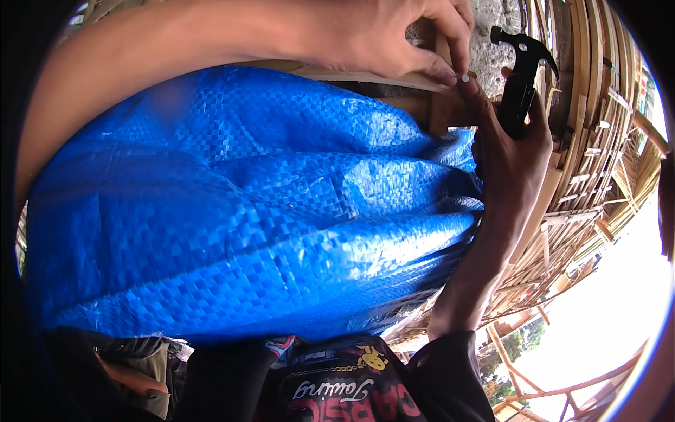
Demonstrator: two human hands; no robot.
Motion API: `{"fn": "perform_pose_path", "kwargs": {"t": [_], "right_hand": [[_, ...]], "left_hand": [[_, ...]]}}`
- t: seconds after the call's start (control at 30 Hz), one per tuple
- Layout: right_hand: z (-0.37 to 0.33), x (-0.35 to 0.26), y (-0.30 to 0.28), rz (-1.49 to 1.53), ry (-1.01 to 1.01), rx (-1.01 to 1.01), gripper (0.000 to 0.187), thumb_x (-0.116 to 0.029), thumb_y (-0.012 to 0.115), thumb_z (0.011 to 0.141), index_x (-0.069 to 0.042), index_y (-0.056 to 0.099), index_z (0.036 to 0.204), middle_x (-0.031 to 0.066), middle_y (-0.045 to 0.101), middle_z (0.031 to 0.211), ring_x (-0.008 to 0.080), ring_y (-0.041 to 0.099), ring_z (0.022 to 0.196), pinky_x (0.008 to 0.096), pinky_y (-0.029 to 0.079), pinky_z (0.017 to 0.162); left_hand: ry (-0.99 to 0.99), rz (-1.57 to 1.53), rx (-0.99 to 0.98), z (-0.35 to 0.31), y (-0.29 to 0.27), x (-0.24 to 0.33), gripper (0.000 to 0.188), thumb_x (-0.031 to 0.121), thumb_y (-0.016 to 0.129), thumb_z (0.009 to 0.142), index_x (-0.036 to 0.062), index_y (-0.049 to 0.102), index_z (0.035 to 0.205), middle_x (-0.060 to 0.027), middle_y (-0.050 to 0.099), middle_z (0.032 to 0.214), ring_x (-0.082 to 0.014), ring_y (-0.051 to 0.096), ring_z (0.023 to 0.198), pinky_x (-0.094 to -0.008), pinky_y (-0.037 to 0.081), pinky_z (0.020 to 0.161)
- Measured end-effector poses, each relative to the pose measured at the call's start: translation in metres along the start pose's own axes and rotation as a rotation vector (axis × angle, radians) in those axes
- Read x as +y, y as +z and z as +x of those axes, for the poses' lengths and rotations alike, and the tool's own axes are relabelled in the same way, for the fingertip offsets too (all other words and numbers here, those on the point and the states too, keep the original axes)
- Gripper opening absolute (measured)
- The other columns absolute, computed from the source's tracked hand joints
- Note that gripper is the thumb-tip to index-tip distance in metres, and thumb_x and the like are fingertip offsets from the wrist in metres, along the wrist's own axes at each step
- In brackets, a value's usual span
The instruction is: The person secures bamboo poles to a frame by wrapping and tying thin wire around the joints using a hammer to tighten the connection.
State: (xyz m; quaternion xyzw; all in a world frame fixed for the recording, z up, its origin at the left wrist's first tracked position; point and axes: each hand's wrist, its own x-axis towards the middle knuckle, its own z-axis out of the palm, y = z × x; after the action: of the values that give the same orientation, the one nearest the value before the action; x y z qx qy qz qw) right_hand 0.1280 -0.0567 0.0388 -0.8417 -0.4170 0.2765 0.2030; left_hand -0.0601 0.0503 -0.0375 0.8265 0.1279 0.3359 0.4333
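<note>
I'm seeing a big crinkled blue woven plastic tarp point(239, 211) filling the left and middle of the view, bunched up against a brown wooden beam point(365, 76) along its top edge. My left hand point(394, 35) is coming in from the upper left, arm crossing above the tarp, its grip pinching together on a small grey metal nail point(465, 79) with thumb and forefinger, holding it against the beam. Just right of that, my right hand point(513, 148) is reaching up from the lower edge, forefinger tip touching the nail, the rest of the grip clamping around the handle of a black claw hammer point(522, 77), head up. Further right, a slatted bamboo wall point(598, 126) is curving away, touching nothing I'm holding.
</note>
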Motion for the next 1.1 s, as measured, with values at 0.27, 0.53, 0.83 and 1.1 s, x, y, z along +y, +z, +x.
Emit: {"fn": "perform_pose_path", "kwargs": {"t": [0.27,0.53,0.83,1.1], "right_hand": [[0.008,0.005,0.002,-0.054,-0.152,0.005,0.058,-0.035,0.087,0.078,-0.002,0.063,0.118,-0.0050,0.054,0.061,0.0021,0.045,0.046,0.0202,0.031,0.041],[0.008,0.011,0.005,-0.019,-0.130,0.015,0.058,-0.044,0.088,0.073,0.003,0.063,0.096,0.0043,0.066,0.077,0.0120,0.059,0.068,0.0292,0.049,0.064],[-0.042,0.005,-0.024,0.068,-0.277,0.044,0.033,-0.033,0.061,0.099,0.000,0.060,0.105,0.0046,0.064,0.076,0.0098,0.057,0.064,0.0263,0.043,0.056],[-0.045,0.019,-0.025,-0.317,-0.549,0.034,0.018,-0.017,0.056,0.102,0.000,0.058,0.106,0.0192,0.060,0.068,0.0346,0.059,0.056,0.0416,0.039,0.049]], "left_hand": [[-0.521,0.350,-0.215,0.005,-0.032,0.009,0.120,0.075,0.071,0.068,-0.0087,0.024,0.140,-0.0348,0.035,0.133,-0.0437,0.046,0.123,-0.0527,0.044,0.105],[-0.978,0.659,-0.768,0.024,-0.048,0.030,0.162,0.086,0.072,0.055,-0.0134,-0.017,0.147,-0.0421,0.000,0.155,-0.0488,0.013,0.147,-0.0572,0.018,0.120],[-1.012,0.606,-0.610,0.031,-0.037,0.029,0.160,0.070,0.087,0.051,-0.0127,-0.008,0.150,-0.0364,0.007,0.158,-0.0452,0.015,0.148,-0.0487,0.020,0.122],[-0.954,0.488,-0.512,0.036,-0.033,0.025,0.157,0.068,0.087,0.052,-0.0152,-0.003,0.150,-0.0364,0.017,0.156,-0.0435,0.020,0.147,-0.0426,0.020,0.122]]}}
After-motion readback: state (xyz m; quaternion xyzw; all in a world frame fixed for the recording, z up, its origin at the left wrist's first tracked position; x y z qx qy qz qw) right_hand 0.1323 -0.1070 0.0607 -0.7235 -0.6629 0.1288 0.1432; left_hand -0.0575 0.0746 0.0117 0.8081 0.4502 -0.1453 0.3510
